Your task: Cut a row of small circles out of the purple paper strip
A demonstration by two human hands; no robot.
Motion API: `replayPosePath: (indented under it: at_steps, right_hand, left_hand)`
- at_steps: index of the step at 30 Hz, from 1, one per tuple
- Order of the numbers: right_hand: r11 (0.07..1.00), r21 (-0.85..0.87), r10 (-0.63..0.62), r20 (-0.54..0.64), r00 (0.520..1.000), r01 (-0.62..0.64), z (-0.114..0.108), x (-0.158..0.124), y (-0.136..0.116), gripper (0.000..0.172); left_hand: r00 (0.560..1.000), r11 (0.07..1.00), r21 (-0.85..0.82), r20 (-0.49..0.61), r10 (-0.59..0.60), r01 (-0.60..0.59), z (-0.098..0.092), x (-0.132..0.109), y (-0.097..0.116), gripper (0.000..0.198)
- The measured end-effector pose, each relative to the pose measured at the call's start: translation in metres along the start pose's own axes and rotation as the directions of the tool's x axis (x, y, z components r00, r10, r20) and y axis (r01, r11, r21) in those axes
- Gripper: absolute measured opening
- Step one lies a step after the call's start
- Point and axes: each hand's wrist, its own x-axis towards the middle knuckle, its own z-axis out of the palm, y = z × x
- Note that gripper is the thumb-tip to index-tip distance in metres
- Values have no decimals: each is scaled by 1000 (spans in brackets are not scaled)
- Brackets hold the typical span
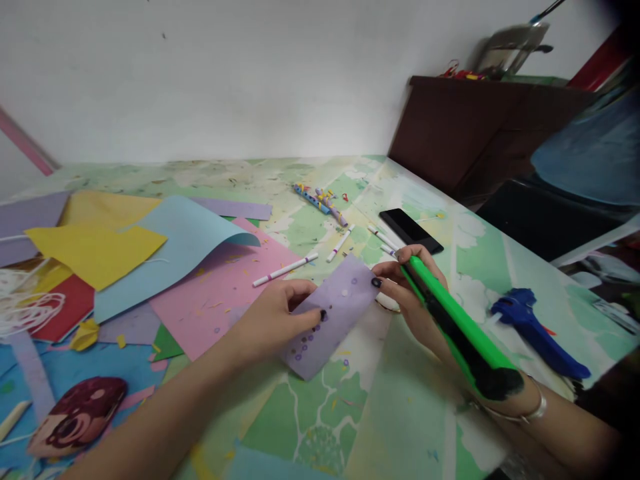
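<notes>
A small rectangle of purple paper (336, 300) with several dots and rings on it is held up over the table between both hands. My left hand (285, 320) pinches its left side, thumb on top among the dots. At the paper's upper right corner, my right hand (407, 287) grips the edge with its thumb. The same hand also carries a green and black utility knife (460, 327), which lies back along the wrist. Just behind the paper, white marker pens (286, 269) lie on the table.
Coloured paper sheets (165, 247) cover the left side, with a pouch-like item with a cartoon face (77, 417) in front. A black phone (411, 230) and blue glue gun (540, 333) lie right. Two decorated paper rolls (320, 203) rest near the back. A dark cabinet (480, 127) stands beyond.
</notes>
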Motion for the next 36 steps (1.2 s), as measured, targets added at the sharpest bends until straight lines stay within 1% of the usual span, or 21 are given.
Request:
replayPosePath:
  at_steps: [3,5,6,7,8,10,11,12,13,14,15,16,17,19,22,24,27,29,32,33,36]
  right_hand:
    - [996,90,13,12,1000,-14,0,-2,-8,39]
    - [984,169,35,83,996,-48,-2,-3,-14,38]
    - [975,209,45,135,990,-73,-3,-4,-18,37]
    - [966,245,41,167,985,-82,-5,-5,-20,37]
    - [960,268,33,194,980,-86,-7,-5,-22,35]
    - [959,276,4,237,971,-72,-9,-5,-23,31]
    - [962,266,-13,261,965,-58,-10,-5,-23,29]
    - [967,249,-30,286,958,-44,-11,-4,-21,26]
    - [972,232,-43,308,951,-31,-11,-4,-19,23]
    - [977,211,-53,325,944,-18,-11,-3,-16,20]
    - [983,185,-56,336,940,-8,-11,-2,-13,18]
    - [988,152,-50,343,938,-2,-11,-2,-10,16]
    - [994,108,-33,346,938,-4,-10,-1,-7,14]
    - [1000,3,24,342,939,-27,-9,-1,0,13]
    - [990,-117,122,381,917,-84,-7,-2,8,23]
    - [982,-169,145,411,900,-81,-6,-2,12,32]
    - [962,-273,116,419,901,3,-5,-3,13,38]
    - [940,-338,116,427,897,39,-5,-4,11,34]
    - [916,-400,178,440,880,15,-2,-6,9,25]
    - [908,-418,192,442,876,12,-1,-6,8,23]
    - [886,-462,199,448,872,35,2,-6,9,22]
  left_hand:
    - [994,992,96,-62,91,-85,-3,-6,6,8]
    - [955,943,245,-137,261,-223,-4,-13,13,10]
    - [911,892,334,-168,376,-306,-5,-16,17,13]
    - [848,820,420,-185,497,-388,-5,-17,19,15]
    - [771,732,496,-177,612,-467,-6,-18,20,16]
    - [609,513,630,-79,789,-583,-9,-15,15,18]
    - [534,390,681,1,845,-619,-11,-11,9,18]
    - [486,279,728,85,870,-627,-13,-7,1,20]
    - [460,195,765,147,876,-614,-15,-2,-8,21]
    - [416,107,784,203,886,-612,-17,3,-17,20]
    - [437,42,806,275,856,-590,-18,8,-26,22]
    - [507,-11,831,349,788,-555,-19,12,-34,25]
    - [532,-19,840,362,765,-543,-20,14,-40,24]
    - [610,-21,864,371,700,-503,-21,16,-45,21]
    - [696,-16,904,340,632,-426,-16,11,-41,18]
    - [741,-34,928,318,591,-370,-6,2,-36,19]
    - [802,-104,950,306,512,-295,24,-20,-31,28]
    - [813,-133,954,298,500,-268,48,-36,-31,33]
    - [789,-128,965,262,556,-230,81,-53,-37,35]
    - [766,-140,968,252,592,-210,89,-56,-40,38]
    - [764,-168,973,228,603,-157,103,-58,-47,40]
